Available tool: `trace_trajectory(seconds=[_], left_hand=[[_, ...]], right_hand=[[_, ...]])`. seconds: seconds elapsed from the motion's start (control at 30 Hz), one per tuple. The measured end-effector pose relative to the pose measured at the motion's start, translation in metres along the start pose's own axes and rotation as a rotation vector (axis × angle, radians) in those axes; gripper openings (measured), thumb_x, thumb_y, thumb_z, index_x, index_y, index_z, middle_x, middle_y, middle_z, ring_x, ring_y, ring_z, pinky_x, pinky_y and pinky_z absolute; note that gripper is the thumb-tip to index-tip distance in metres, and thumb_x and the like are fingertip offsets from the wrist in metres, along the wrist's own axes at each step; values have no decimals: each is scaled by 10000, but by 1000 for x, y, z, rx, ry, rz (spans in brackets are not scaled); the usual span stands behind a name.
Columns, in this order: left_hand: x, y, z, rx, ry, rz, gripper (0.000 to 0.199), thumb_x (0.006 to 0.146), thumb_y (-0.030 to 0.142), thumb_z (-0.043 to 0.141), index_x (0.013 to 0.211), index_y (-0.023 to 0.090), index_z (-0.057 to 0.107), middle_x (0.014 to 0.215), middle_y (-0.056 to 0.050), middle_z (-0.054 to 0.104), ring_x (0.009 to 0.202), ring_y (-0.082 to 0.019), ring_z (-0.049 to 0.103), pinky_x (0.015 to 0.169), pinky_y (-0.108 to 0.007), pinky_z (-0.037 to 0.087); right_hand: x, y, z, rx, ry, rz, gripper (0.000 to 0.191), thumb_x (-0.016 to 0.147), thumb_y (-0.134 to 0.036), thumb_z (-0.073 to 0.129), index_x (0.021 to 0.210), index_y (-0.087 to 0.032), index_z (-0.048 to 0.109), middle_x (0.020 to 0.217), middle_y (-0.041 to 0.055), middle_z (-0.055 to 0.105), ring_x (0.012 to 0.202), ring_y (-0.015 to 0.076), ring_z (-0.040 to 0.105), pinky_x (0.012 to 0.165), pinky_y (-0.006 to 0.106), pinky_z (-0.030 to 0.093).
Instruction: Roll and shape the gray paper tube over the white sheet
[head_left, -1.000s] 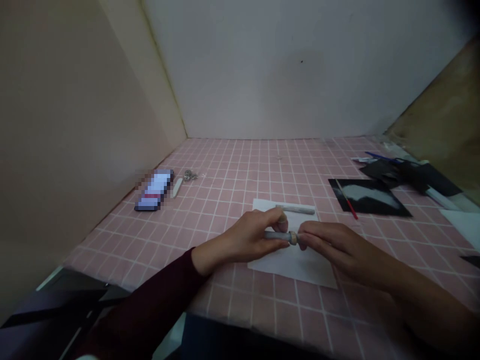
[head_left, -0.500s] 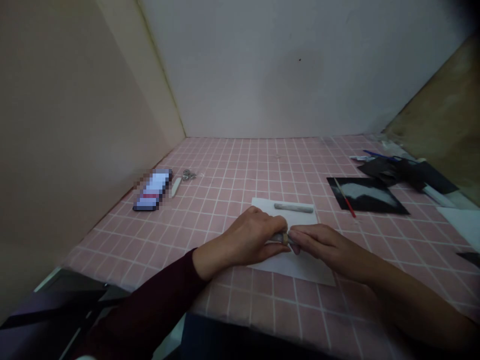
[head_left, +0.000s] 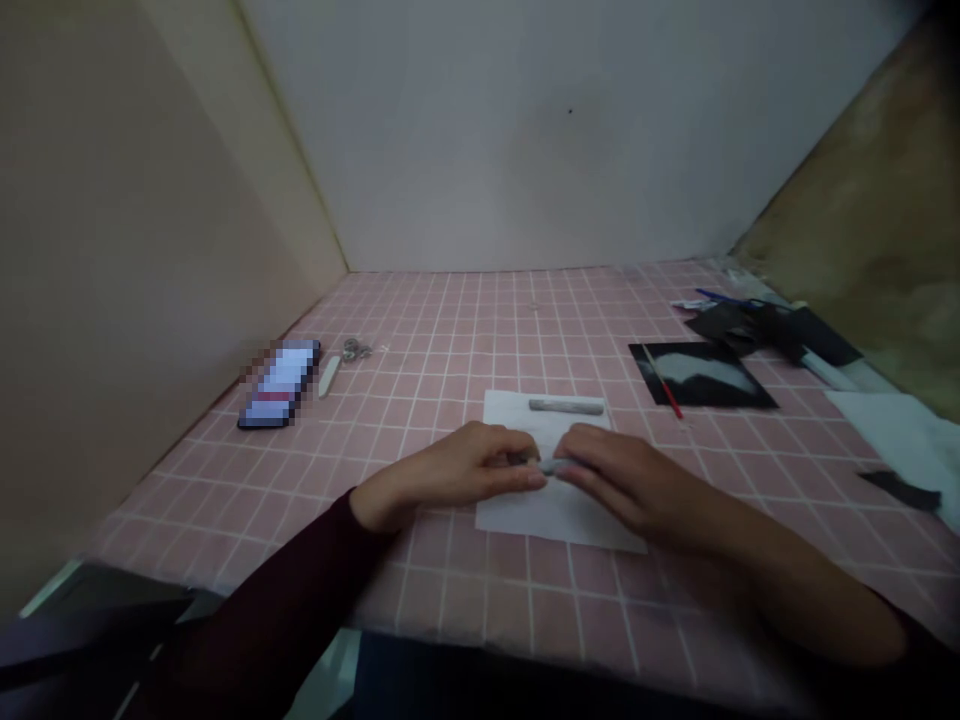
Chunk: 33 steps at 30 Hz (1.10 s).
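Over a white paper sheet (head_left: 525,515), my left hand (head_left: 472,462) and my right hand (head_left: 626,472) meet around a small grey stick (head_left: 552,466). My left fingers and thumb pinch one end, and my right fingertips close on the other. Most of the stick is covered by the fingers, and its material is hard to make out. On the far part of the same sheet lies a similar grey rod (head_left: 566,406), untouched, just beyond my hands.
Left, a phone (head_left: 281,385), a slim white strip (head_left: 329,377) and small metal pieces (head_left: 355,349) lie on the pink checked tablecloth (head_left: 442,350). Right are a black sheet with a pale patch (head_left: 705,372), a red-tipped thin stick (head_left: 667,388), dark scraps (head_left: 810,335) and white paper (head_left: 892,430).
My right hand has changed its hold, its fingers now arched over the stick. The stick's grey middle shows between my hands. The whole view has shifted slightly.
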<state>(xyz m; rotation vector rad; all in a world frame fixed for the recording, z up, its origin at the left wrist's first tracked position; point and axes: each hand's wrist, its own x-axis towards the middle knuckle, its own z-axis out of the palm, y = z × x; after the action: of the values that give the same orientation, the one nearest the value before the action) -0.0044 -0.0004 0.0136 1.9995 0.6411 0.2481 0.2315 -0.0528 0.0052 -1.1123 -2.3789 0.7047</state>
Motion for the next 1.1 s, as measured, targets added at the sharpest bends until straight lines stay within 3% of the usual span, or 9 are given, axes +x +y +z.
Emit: trace_trajectory(seconds=[0.2,0.33,0.5,0.63,0.73,0.83,0.97,1.1], left_hand=[[2,-4,-1,-37,8,-31,331,893,497,623,884,166,626,740,24,534,658,-104,462,592,-226,356],[4,-2,-1,164,74,50,304,871,455,671,802,168,600,742,24,563,704,-123,501,654,-248,369],[5,0,4,425,299,136,238,854,374,706,857,175,576,828,-6,610,793,-171,537,739,-295,392],[6,-4,12,641,282,247,216,902,380,648,866,182,571,868,-32,633,884,-215,550,806,-344,383],[6,-6,12,719,394,291,231,922,400,622,881,179,572,885,-50,634,914,-227,546,834,-361,380],[6,-7,11,699,449,284,243,919,413,626,897,176,580,881,-51,640,904,-222,552,835,-355,389],[6,-5,11,611,316,277,298,911,467,626,862,175,600,839,-34,641,872,-211,568,830,-344,400],[4,0,6,420,320,195,295,900,456,638,849,166,619,810,-27,632,824,-189,559,792,-318,409]], right_hand=[[0,-3,-3,24,23,22,284,1027,-367,420,835,-191,532,820,33,597,744,163,535,700,300,399],[1,-1,-4,64,-35,65,318,1026,-363,396,800,-186,533,775,24,582,714,154,525,696,299,385],[0,1,-13,142,-22,199,409,1023,-412,365,740,-188,556,692,4,549,687,155,521,691,305,373],[4,0,-10,255,-75,236,424,1013,-421,353,727,-186,559,724,14,576,725,165,549,733,319,398],[3,5,-13,274,-57,256,458,996,-480,375,690,-193,559,678,6,527,685,165,517,698,317,394],[4,7,-13,278,-17,299,483,993,-518,361,705,-200,584,636,3,492,636,167,486,641,313,379],[5,3,-7,263,-52,234,448,1008,-487,351,729,-198,549,719,21,568,708,182,547,694,330,414],[1,1,-8,132,10,159,391,1023,-440,360,778,-201,549,746,23,575,706,179,549,682,326,414]])
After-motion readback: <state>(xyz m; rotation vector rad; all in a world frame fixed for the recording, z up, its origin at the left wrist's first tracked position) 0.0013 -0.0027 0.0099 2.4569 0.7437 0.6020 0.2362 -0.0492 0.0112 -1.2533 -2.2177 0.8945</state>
